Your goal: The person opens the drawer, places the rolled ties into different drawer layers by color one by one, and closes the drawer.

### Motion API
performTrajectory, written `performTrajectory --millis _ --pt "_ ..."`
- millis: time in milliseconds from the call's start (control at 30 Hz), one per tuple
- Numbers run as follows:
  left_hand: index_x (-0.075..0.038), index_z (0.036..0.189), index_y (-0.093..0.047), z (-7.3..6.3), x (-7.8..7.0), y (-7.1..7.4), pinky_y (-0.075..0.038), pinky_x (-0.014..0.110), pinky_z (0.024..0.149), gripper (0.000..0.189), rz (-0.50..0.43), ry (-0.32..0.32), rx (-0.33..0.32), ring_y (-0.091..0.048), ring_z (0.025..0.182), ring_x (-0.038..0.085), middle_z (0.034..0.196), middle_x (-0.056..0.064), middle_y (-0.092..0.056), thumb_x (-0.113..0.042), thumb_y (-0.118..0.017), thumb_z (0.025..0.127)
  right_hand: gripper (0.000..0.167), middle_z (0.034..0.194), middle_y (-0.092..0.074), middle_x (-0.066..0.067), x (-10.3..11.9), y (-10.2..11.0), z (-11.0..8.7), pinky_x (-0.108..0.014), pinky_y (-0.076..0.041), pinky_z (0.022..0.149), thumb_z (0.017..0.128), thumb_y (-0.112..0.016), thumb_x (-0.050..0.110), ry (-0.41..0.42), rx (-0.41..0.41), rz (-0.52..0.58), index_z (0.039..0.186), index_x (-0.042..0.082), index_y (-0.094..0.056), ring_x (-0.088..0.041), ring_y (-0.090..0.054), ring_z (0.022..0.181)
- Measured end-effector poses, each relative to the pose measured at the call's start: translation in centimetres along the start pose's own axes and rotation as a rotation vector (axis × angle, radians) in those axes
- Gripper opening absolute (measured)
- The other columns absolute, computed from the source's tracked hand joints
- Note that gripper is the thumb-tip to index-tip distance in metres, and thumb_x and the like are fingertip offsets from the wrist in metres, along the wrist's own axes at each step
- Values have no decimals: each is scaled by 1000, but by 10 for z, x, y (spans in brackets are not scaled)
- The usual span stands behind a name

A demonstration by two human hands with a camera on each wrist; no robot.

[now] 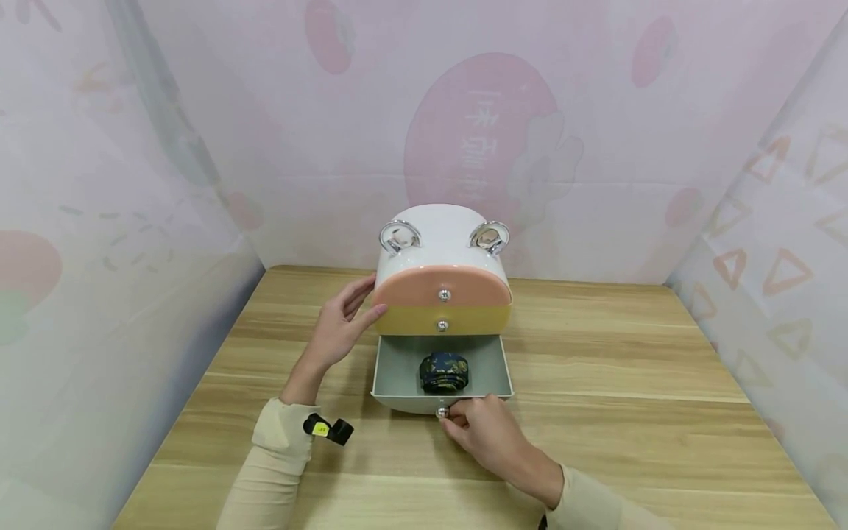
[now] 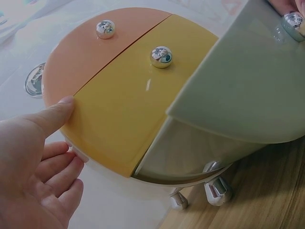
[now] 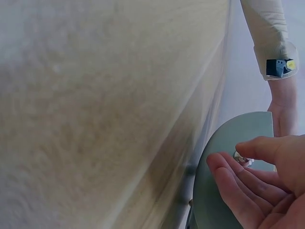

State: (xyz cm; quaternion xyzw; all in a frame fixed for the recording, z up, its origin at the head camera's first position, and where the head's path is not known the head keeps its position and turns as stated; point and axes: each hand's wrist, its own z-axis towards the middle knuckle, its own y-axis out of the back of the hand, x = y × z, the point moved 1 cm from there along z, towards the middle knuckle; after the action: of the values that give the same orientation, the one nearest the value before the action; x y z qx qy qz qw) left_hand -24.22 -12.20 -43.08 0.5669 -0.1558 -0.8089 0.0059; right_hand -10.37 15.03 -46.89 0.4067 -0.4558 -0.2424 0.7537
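Observation:
A small storage cabinet (image 1: 439,228) with a white shell and chrome ears stands on the table. Its peach drawer (image 2: 86,52) and yellow drawer (image 2: 128,90) are closed; the pale green bottom drawer (image 1: 397,368) is pulled out. In that drawer lies a rolled-up strip of dark blue patterned cloth (image 1: 444,373). My left hand (image 1: 338,324) braces the cabinet's left side, thumb on the front edge and fingers along the shell. With thumb and fingers, my right hand (image 1: 493,434) pinches the round silver knob (image 3: 242,160) of the green drawer.
The cabinet stands on short silver legs (image 2: 218,191) on a wood-grain table (image 1: 616,397). Pink-printed white curtains (image 1: 331,125) hang behind and at both sides. A black strap with a yellow label (image 1: 321,428) sits at the left cuff.

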Motion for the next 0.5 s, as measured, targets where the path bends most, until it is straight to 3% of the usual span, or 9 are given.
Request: performTrajectory --millis 300,500 --pt "-17 157 -50 -1 0 -2 -38 40 128 61 -6 19 7 -43 155 20 163 4 -50 -29 -73 102 8 80 -81 -1 -1 4 6 -8 -54 59 93 -82 13 -8 12 10 86 10 -83 -1 -72 66" --pt "-16 157 -49 -2 -2 -3 -35 50 129 61 -15 14 14 -42 156 22 164 6 -49 -27 -73 102 8 80 -81 -1 -3 7 13 -10 -55 59 92 -82 13 -3 4 -2 85 10 -83 -2 -73 67"
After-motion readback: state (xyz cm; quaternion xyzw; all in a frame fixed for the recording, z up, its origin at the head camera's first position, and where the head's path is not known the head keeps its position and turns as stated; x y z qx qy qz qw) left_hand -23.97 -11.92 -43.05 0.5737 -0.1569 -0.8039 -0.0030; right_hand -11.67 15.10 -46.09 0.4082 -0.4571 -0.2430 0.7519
